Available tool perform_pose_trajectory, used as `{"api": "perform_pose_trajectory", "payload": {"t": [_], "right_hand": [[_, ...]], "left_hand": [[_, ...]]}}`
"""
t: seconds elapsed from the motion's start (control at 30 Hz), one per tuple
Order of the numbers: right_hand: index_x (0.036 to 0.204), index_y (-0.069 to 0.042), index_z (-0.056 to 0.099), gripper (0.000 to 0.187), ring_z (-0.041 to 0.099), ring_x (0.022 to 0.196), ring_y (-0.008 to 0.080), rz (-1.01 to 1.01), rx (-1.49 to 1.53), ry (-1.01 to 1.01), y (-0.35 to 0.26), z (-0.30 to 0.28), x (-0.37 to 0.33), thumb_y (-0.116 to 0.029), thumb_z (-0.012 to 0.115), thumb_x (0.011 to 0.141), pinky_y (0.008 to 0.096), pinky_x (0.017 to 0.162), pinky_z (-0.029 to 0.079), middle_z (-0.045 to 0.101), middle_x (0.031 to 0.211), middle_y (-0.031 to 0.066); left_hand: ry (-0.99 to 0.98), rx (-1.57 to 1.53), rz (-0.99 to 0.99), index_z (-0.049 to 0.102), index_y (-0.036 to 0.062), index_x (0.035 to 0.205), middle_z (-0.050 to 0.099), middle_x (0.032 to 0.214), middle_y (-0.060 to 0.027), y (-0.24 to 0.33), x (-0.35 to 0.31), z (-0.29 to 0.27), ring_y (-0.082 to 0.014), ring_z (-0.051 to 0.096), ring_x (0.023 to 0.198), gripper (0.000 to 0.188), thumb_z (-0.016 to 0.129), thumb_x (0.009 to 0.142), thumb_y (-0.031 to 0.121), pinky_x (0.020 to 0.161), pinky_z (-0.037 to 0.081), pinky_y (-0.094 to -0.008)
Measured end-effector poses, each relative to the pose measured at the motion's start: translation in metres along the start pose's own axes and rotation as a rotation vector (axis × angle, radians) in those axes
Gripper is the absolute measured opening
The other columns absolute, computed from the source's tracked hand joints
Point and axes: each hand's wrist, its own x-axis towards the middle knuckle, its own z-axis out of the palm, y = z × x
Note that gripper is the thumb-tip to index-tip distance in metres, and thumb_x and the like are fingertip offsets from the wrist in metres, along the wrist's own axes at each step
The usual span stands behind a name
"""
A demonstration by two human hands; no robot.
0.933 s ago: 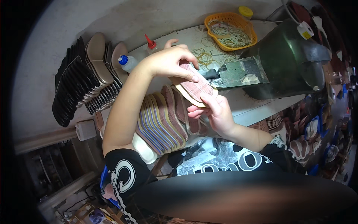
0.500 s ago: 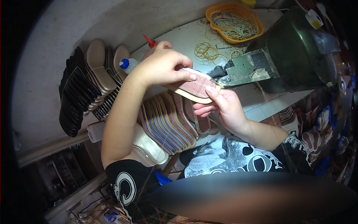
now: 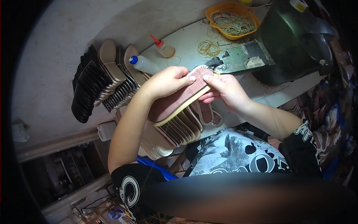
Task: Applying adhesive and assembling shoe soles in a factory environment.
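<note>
Between my two hands is a shoe insole (image 3: 175,100), reddish brown with a fine line pattern and a pale yellow edge. It slants from lower left to upper right. My left hand (image 3: 171,82) is closed on its upper long side, thumb on the top face. With thumb on top and fingers underneath, my right hand (image 3: 228,91) pinches its far right end. Just beyond that end is the green metal plate (image 3: 240,58) of a machine. Below the insole, a row of stacked insoles (image 3: 179,130) is partly covered by it.
Black and tan soles (image 3: 89,86) stand bundled at the left. Nearby are a blue-capped bottle (image 3: 145,64) and a red-tipped bottle (image 3: 165,49). An orange basket (image 3: 233,35) of rubber bands sits at the back, with loose bands (image 3: 209,48) before it. A dark green machine body (image 3: 294,48) fills the right.
The insole has swung so its long body now reaches down left over the stack. My left hand has moved down, uncovering the red-tipped bottle. The view has shifted slightly.
</note>
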Motion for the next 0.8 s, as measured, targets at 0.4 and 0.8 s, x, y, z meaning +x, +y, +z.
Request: {"api": "perform_pose_trajectory", "payload": {"t": [0.4,0.8], "right_hand": [[0.102,0.003,0.064,0.028,0.065,0.084,0.0145,-0.057,-0.111,-0.091,0.001,-0.019,0.007,-0.023,0.057,0.093,0.0284,0.079,0.051,0.068,0.093,0.0101],[0.109,0.003,0.064,0.034,0.063,0.088,0.011,0.088,-0.231,-0.24,0.022,-0.032,-0.073,-0.022,0.068,0.086,0.0265,0.083,0.049,0.067,0.101,0.0076]], "left_hand": [[0.053,-0.753,-0.244,0.065,0.0019,0.081,0.064,0.067,-0.005,0.015,-0.007,0.04,-0.0102,0.057,0.047,0.035,0.058,0.093,0.034,0.043,0.045,-0.0209],[0.261,-0.646,-0.261,0.056,0.006,0.063,0.052,0.044,-0.0031,0.01,0.009,0.035,-0.0081,0.044,0.032,0.047,0.063,0.087,0.045,0.033,0.033,-0.0206]]}}
